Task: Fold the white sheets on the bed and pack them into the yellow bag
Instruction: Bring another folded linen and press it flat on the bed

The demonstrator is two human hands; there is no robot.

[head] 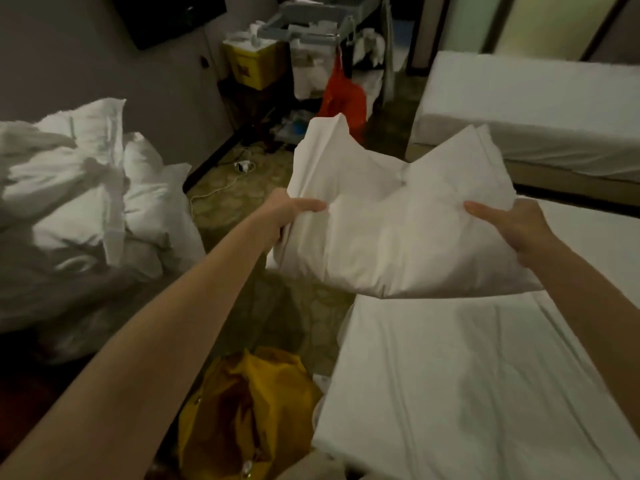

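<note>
Left hand and right hand each pinch a side of the folded sheet; soft, light, floppy, so support both edges. Yellow bag at 7 o'clock.

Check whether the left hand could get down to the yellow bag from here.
Probably not yet: the left hand grips the folded white sheet together with the right hand. The yellow bag sits open on the floor below, nothing covering it.

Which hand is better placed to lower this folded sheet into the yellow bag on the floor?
Left, probably. The left hand grips the folded sheet on the side nearer the yellow bag, which sits down left of the bed. The right hand is over the bed.
</note>
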